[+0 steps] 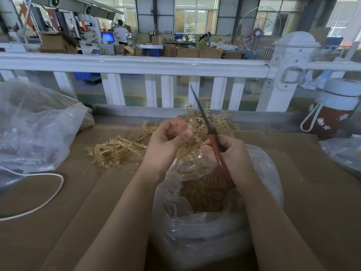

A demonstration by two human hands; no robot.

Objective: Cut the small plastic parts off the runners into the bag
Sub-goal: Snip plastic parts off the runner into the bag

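Two clear bags sit on the desk point(58, 202): the open bag point(205, 222) below both hands holds amber cut parts point(205, 194). Left hand point(168, 141) pinches a runner point(190, 148); right hand point(228, 151) grips red-handled scissors point(213, 137). No writing is readable.

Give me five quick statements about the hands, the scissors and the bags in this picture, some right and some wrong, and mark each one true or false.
1. The right hand grips scissors with red handles. True.
2. The left hand lies flat on the cardboard. False: it is raised and pinches an amber runner.
3. The clear bag below the hands holds a heap of small amber parts. True.
4. The scissor blades point down into the bag. False: they point up and away from the person, toward the white railing.
5. More amber runners lie on the cardboard to the left of the hands. True.
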